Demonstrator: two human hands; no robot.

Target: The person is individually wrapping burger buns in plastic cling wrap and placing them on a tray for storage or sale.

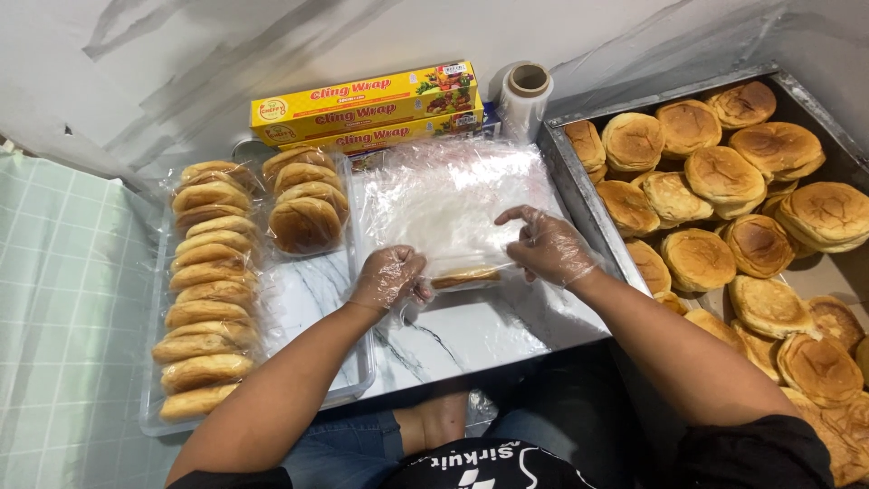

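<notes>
My left hand [389,276] and my right hand [548,244], both in thin clear gloves, hold the near edge of a sheet of clear cling film [444,204] spread on a marble-patterned board [471,330]. Between the hands, a bun [463,278] lies partly rolled into the film. The left hand's fingers are curled around the film and the bun's left end. On the bun's right side, the right hand presses the film down with spread fingers.
A clear tray [299,398] at left holds a long row of wrapped buns [208,290] and a shorter wrapped stack [306,199]. Two yellow cling film boxes [367,107] and a film roll [527,95] lie at the back. A metal tray [579,195] of several unwrapped buns stands at right.
</notes>
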